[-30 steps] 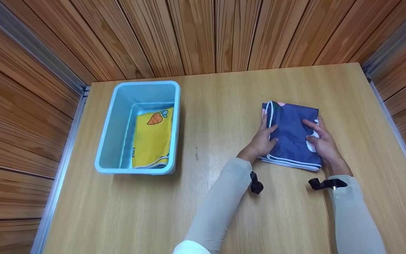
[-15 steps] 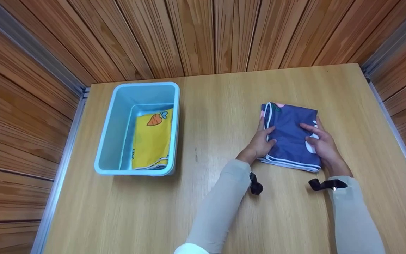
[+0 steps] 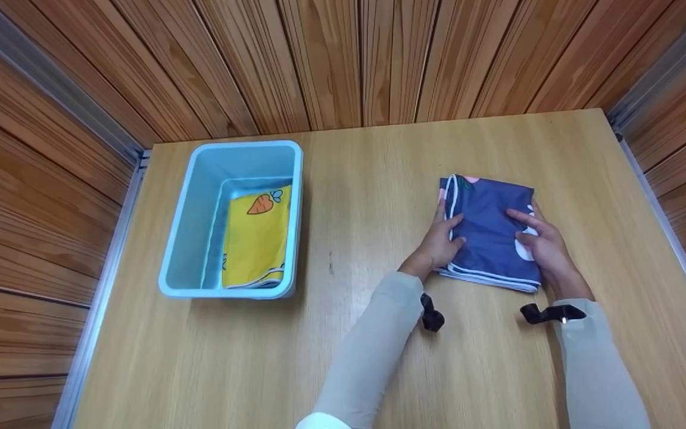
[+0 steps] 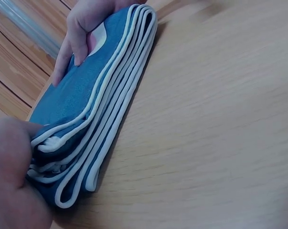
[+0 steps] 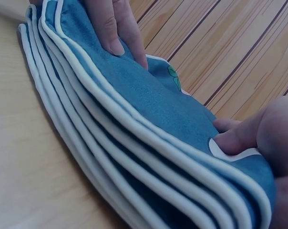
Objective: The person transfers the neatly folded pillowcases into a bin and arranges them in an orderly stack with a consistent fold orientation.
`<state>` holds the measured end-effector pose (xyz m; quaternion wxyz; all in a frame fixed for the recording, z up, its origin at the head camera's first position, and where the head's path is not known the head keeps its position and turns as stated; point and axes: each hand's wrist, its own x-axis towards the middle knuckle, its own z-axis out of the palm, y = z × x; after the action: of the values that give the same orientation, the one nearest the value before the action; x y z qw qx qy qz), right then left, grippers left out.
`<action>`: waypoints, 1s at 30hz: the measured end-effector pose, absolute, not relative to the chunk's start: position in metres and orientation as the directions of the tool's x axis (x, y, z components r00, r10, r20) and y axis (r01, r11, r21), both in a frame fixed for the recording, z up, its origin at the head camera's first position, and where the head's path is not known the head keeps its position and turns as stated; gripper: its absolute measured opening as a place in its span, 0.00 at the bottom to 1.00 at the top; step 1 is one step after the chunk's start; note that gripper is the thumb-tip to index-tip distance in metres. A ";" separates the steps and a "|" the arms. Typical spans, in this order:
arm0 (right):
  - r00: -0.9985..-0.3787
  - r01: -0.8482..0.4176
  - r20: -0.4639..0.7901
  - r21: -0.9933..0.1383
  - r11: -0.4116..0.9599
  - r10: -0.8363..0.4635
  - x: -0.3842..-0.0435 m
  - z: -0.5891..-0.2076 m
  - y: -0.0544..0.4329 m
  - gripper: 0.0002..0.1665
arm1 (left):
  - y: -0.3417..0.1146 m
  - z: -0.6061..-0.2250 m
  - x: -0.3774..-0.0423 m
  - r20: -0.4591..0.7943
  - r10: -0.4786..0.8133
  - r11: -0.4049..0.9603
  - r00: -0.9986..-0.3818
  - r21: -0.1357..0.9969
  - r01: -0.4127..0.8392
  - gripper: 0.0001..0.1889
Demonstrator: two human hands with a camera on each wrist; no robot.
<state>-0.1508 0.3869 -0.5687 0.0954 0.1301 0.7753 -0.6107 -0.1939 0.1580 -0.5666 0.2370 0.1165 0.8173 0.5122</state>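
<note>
A folded navy cloth [image 3: 489, 232] with white piped edges and a few printed patches sits on the right part of the table. Its many layers show as stacked white edges in both wrist views. My left hand [image 3: 436, 243] grips its left side, with thumb and index finger on top and other fingers along the edge. On the opposite side my right hand [image 3: 550, 249] holds the cloth [image 5: 149, 105] the same way, its thumb beside a white patch. The fingers beneath the cloth are hidden.
A light blue plastic bin [image 3: 171, 238] stands on the left of the wooden table [image 3: 355, 333]. Inside it lies a folded yellow cloth [image 3: 256, 238] with a carrot print. Wood-plank walls [image 3: 331, 65] rise behind and at both sides.
</note>
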 end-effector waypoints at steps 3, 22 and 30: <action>-0.957 0.289 -0.279 -0.937 0.198 0.078 -0.150 -0.571 0.386 0.32 | 0.157 -0.567 -0.193 -0.265 0.435 0.447 -0.861 0.893 -0.049 0.28; -0.959 0.283 -0.269 -0.937 0.203 0.092 -0.150 -0.565 0.385 0.32 | 0.160 -0.557 -0.189 -0.328 0.410 0.412 -0.851 0.899 -0.148 0.28; -0.961 0.276 -0.264 -0.940 0.200 0.084 -0.154 -0.559 0.384 0.33 | 0.157 -0.553 -0.191 -0.322 0.406 0.382 -0.855 0.910 -0.161 0.28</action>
<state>-0.1540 0.3838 -0.5585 0.0773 0.1166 0.7709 -0.6214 -0.1910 0.1569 -0.5530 0.2576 0.0774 0.7903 0.5505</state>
